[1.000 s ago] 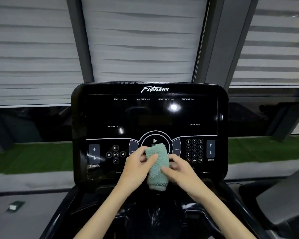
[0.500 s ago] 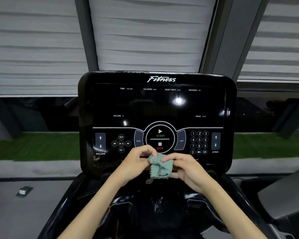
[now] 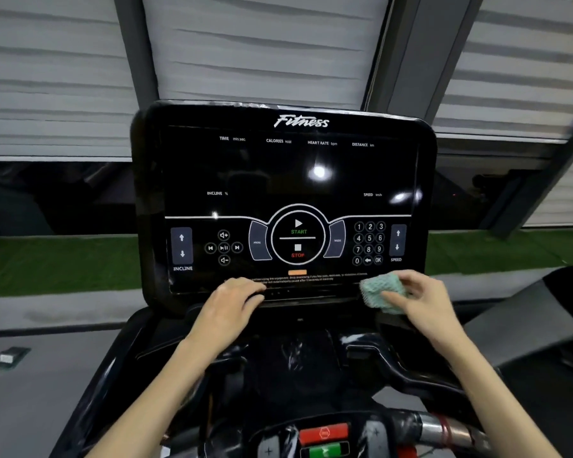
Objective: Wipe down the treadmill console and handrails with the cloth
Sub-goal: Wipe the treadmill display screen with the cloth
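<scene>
The black treadmill console (image 3: pixel 285 173) stands in front of me, its glossy panel showing START, STOP, a number pad and arrow keys. My right hand (image 3: pixel 424 302) grips a bunched mint-green cloth (image 3: pixel 381 292) against the console's lower right corner, under the number pad. My left hand (image 3: pixel 232 302) rests with loosely bent fingers on the console's bottom edge at the centre left and holds nothing. A handrail bar (image 3: pixel 444 428) with a chrome section and red and green buttons (image 3: pixel 325 441) crosses the bottom of the view.
Grey slatted blinds and dark window posts rise behind the console. A strip of green turf (image 3: pixel 57 266) and grey floor run outside. Another machine's dark grey part (image 3: pixel 523 322) sits to the right. A small white-and-green object (image 3: pixel 10 357) lies on the floor at left.
Both hands held the cloth together at the console's centre. Now my left hand has let go and rests on the bottom edge, while my right hand carried the cloth to the lower right corner.
</scene>
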Motion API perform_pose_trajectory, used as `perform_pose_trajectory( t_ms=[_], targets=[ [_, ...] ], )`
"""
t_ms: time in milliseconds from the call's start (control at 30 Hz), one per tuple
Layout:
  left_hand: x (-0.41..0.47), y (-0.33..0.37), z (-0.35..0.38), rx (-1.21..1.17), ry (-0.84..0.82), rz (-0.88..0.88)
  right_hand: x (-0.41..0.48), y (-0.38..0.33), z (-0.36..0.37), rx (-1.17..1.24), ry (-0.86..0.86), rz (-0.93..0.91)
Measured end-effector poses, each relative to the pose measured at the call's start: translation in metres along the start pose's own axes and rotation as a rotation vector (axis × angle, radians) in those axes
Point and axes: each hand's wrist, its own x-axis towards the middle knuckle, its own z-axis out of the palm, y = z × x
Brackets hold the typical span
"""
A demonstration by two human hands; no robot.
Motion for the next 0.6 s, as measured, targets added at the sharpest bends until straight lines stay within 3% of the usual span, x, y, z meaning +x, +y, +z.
perform_pose_trajectory(
  t_ms=[67,167,300,500,600],
  targets=[
    [0.001,0.000,0.002,0.019,0.021,0.015,-0.001,0.018,-0.018,-0.154,-0.011,-0.010],
    [0.001,0.003,0.005,0.013,0.022,0.006,-0.006,0.037,-0.025,-0.198,-0.030,0.045],
    [-0.007,0.002,0.013,0.110,0.021,-0.016,-0.008,0.049,-0.013,-0.329,0.093,0.003],
    [-0.037,-0.001,0.020,0.270,0.253,-0.083,-0.007,0.052,-0.002,-0.352,0.245,-0.091],
    [-0.061,0.000,0.021,0.429,0.194,-0.100,-0.010,0.054,0.002,-0.337,0.319,-0.064]
  ],
)
